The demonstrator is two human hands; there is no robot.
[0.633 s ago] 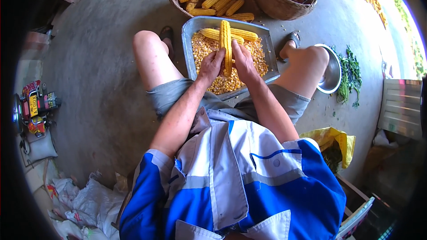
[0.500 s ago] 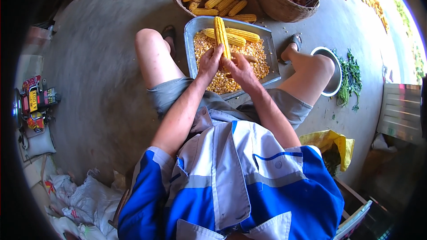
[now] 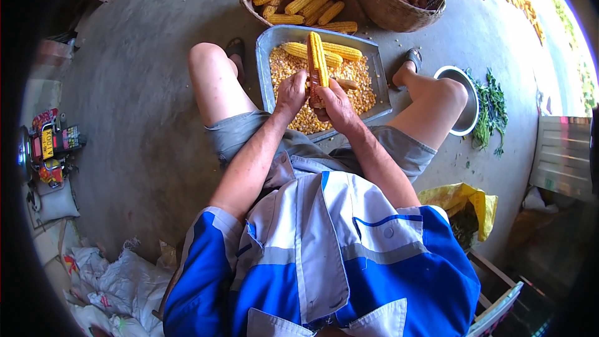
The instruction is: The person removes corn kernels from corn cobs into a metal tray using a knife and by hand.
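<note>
A partly stripped ear of corn (image 3: 317, 59) stands nearly upright between my hands, with yellow rows on its front and a bare reddish strip along its left side and base. My right hand (image 3: 337, 107) wraps its lower end, thumb across the front. Against its lower left side, my left hand (image 3: 291, 95) is closed, fingers partly hidden. Beneath both hands is a grey tray (image 3: 266, 75) covered with loose corn kernels (image 3: 286, 70). Two full ears of corn (image 3: 343, 51) lie at its far end. A brownish piece (image 3: 348, 83), perhaps a bare cob, lies by my right hand.
Beyond the tray stand a basket (image 3: 245, 1) of yellow ears and a handled wicker basket (image 3: 399, 20) holding reddish cobs. A metal basin (image 3: 472, 122) and leafy greens (image 3: 493, 109) sit right of my knee. A yellow sack (image 3: 486, 209) is lower right, white sacks (image 3: 128, 281) lower left.
The ear has turned, so a bare reddish strip now shows along its left side. My right hand has shifted to grip its base, and my left fingers have moved to its side.
</note>
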